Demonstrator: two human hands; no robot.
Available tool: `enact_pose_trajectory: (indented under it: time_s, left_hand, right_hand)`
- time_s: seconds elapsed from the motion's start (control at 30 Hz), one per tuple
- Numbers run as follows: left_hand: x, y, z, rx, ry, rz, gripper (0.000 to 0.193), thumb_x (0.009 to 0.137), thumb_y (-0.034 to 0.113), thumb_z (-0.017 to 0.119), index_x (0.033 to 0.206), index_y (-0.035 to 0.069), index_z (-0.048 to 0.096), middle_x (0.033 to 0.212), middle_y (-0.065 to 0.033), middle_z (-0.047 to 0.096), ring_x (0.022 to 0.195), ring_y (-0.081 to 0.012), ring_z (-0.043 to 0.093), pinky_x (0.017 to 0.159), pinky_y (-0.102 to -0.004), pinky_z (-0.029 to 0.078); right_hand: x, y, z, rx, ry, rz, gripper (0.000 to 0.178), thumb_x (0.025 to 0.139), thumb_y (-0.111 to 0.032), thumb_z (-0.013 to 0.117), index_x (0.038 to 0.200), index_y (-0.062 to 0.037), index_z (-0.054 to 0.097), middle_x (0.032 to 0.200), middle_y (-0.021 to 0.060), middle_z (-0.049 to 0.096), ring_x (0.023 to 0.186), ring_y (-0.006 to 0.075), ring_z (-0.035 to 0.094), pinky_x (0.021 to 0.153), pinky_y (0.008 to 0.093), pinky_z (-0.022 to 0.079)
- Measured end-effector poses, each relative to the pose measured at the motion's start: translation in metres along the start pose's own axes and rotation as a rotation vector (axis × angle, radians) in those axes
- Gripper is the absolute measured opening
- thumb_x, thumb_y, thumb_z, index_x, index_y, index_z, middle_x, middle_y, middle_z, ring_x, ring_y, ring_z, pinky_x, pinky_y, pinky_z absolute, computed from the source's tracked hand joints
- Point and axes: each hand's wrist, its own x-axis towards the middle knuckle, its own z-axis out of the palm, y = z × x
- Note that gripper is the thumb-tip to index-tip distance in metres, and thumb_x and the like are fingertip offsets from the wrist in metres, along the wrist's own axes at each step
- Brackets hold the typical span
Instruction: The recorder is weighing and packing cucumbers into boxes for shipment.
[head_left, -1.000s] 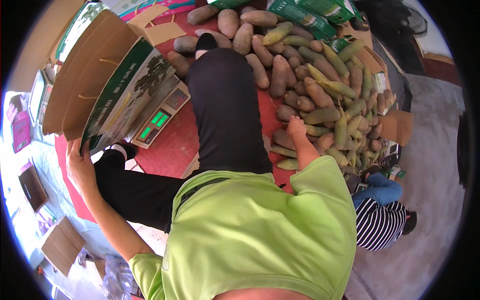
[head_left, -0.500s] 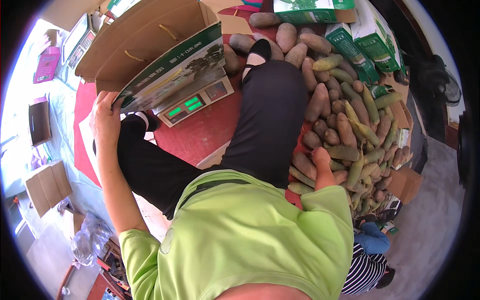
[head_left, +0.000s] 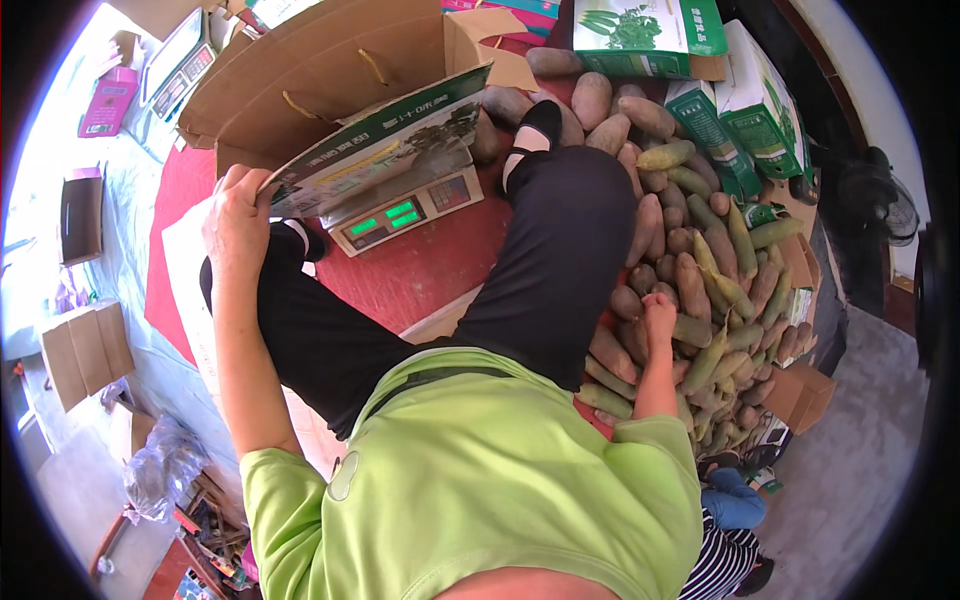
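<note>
My left hand [head_left: 238, 215] grips the near edge of a large cardboard carton [head_left: 400, 115], fingers folded over its green printed side flap. The carton is open-topped, with yellow cord handles, and sits tilted over a digital scale [head_left: 405, 215] with a lit green display. My right hand [head_left: 658, 318] is down at the near left side of a big heap of root vegetables, its fingers curled. Whether it holds one of them is hidden. Close by lie a green root [head_left: 692, 330] and a brownish-red root [head_left: 612, 354]. Inside the carton, what lies at the bottom cannot be seen.
Green-and-white cartons [head_left: 765, 100] stand beyond the heap, and a fan [head_left: 880, 195] is at the far right. A person in striped clothing [head_left: 725, 555] is at lower right. Clear plastic [head_left: 165, 470] and a small brown box [head_left: 88, 355] lie left.
The whole view has shifted slightly, so the carton and scale appear farther right. My right hand has moved a little forward along the heap, its fingers now more in view. The left hand keeps its grip.
</note>
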Motion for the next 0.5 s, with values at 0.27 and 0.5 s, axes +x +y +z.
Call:
enact_pose_trajectory:
  time_s: [0.27,0.5]
  left_hand:
    - [-0.001,-0.005,0.002,0.003,0.033,0.026,0.009,0.084,0.015,0.060,0.089,0.011,0.066,0.088,-0.0056,0.059,0.090,-0.0281,0.059,0.074,-0.0402,0.048]
    - [-0.004,-0.007,0.005,0.002,0.078,0.051,0.008,0.079,0.010,0.062,0.085,0.014,0.066,0.085,-0.0031,0.056,0.090,-0.0243,0.059,0.073,-0.0387,0.049]
  right_hand:
    - [0.013,-0.147,-0.054,0.683,-0.075,0.059,0.011,0.086,-0.011,0.054,0.083,-0.0067,0.063,0.060,-0.0050,0.047,0.049,0.0039,0.040,0.044,0.0198,0.031]
    - [0.031,-0.331,-0.109,0.687,-0.003,-0.502,0.012,0.090,-0.008,0.053,0.089,-0.0004,0.062,0.064,-0.0032,0.045,0.055,0.0043,0.037,0.051,0.0199,0.030]
